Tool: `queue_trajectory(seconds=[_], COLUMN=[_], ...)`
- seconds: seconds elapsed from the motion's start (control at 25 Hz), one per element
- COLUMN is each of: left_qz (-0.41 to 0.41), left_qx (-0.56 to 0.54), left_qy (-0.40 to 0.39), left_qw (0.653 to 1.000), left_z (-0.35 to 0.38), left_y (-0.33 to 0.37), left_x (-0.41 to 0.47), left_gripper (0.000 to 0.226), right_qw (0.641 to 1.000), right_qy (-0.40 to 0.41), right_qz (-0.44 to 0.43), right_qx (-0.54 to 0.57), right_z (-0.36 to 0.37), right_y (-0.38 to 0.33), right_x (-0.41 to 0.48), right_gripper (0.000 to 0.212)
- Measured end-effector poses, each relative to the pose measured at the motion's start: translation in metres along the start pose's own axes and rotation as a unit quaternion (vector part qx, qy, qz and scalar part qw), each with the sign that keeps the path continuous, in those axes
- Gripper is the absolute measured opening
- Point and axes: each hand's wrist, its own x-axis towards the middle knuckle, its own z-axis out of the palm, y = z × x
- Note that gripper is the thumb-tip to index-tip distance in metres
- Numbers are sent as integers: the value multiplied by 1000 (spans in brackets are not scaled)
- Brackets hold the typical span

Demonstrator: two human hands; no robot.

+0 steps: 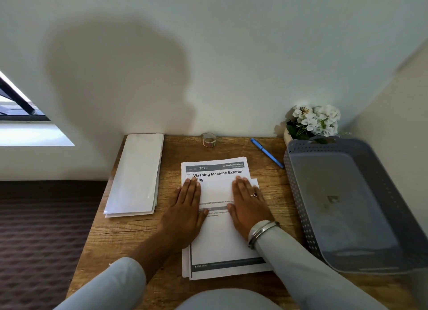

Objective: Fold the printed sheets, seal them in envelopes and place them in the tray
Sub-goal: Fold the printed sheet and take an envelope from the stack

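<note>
Head view: stack of white printed sheets (222, 242) at centre of wooden desk (129, 235). Left hand (185, 208) and right hand (247, 203) lie flat on it, fingers straight, grasping nothing. I'd square the edges before creasing. White paper envelopes (136, 173) far left; grey perforated plastic tray (298, 194) right.

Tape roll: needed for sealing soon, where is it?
Head view: the tape roll stands at the far edge of the desk, right of the envelope stack, left of the blue pen.

The second heading line on the printed sheets (222, 245) is partly covered by the left hand (185, 208), and the small print cannot be read. The tray (296, 194) is cut off by the right edge.
</note>
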Motion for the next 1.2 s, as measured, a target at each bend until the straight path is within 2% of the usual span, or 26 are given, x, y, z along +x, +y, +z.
queue_trajectory(seconds=[0.16, 0.32, 0.4, 0.6, 0.76, 0.92, 1.08, 1.2], left_qz=[-3, -3, -1, -1, -3, -15, -22, -16], left_qx=[5, 2, -2, -6, -11, -53, -76, -89], left_qy=[-3, 2, 4, 4, 18, -16, -78, -99], left_qw=[1000, 1000, 1000, 1000, 1000, 998, 994, 991], left_z=[0, -2, -2, -3, -21, -44, -54, -58], left_y=[1, 2, 1, 2, 1, -11, -19, -20], left_x=[0, 1, 0, 0, 11, 31, 48, 59], left_gripper=[78, 78, 77, 76, 66, 72, 79, 75], right_qw=[998, 997, 995, 999, 998, 995, 992, 987], right_qy=[2, -18, -24, -23, -49, -88, -109, -138], right_qz=[58, -69, -92, 11, 28, 42, 55, 69], right_qx=[-11, -26, -37, -37, -11, 24, 25, 39], right_z=[-5, 7, 9, -8, -33, -51, -63, -66], right_y=[-4, -33, -25, 32, 37, 38, 40, 39], right_x=[3, 0, -6, -10, 7, 24, 35, 44], right_gripper=[75, 75, 77, 70, 62, 75, 74, 77])
